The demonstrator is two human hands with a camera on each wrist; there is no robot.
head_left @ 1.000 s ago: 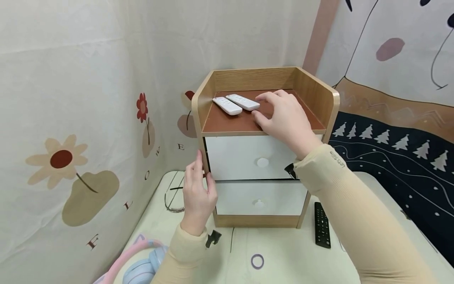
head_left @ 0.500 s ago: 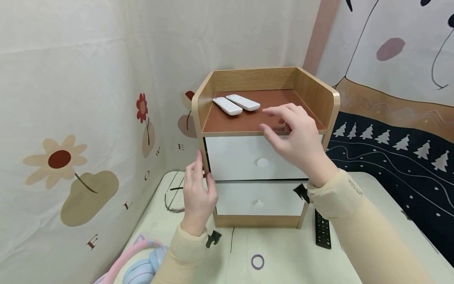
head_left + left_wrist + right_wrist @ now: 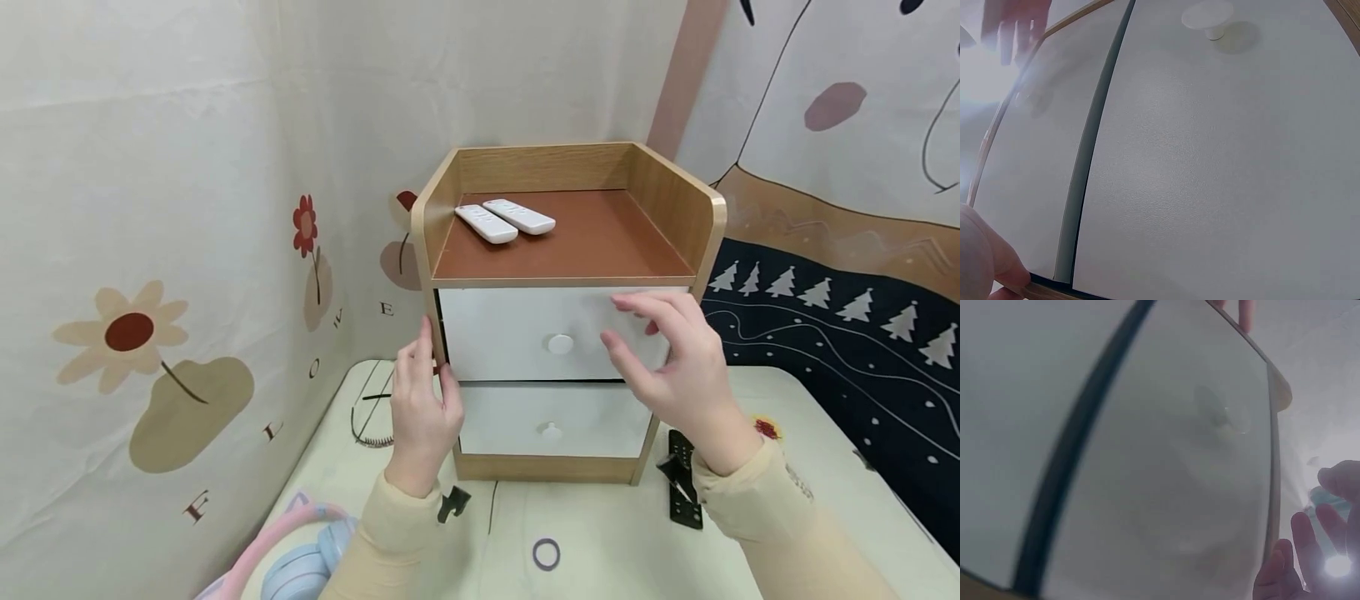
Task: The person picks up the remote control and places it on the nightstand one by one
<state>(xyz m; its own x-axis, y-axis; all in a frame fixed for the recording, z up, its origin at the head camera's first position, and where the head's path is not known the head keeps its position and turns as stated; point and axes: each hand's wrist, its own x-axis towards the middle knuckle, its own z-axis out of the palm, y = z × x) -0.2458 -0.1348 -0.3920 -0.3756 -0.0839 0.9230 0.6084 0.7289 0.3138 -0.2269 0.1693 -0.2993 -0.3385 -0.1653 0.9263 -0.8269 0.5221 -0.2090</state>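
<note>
A small wooden cabinet [image 3: 675,187] with two white drawers stands in the head view. My left hand [image 3: 423,408] rests against its left side, fingers extended upward and thumb by the front edge. My right hand [image 3: 686,367] hovers before the right part of the upper drawer [image 3: 498,333], thumb and fingers apart and holding nothing. To its left is the upper drawer's round white knob [image 3: 560,344]. Below is the lower drawer [image 3: 502,421] with a similar knob [image 3: 551,430]. Two white remotes, one [image 3: 486,224] left of the other [image 3: 519,217], lie side by side on the brown top.
A black remote [image 3: 684,508] lies right of the cabinet, partly behind my right wrist. In front lies a purple ring [image 3: 546,554]. Pink and blue headphones [image 3: 303,554] sit at the lower left. A spiral-bound item [image 3: 371,417] and a small flower-shaped thing [image 3: 767,427] flank the cabinet.
My right hand has moved away from the white remotes, down and to the right, to the front of the upper drawer. My left hand stays at the cabinet's side.
</note>
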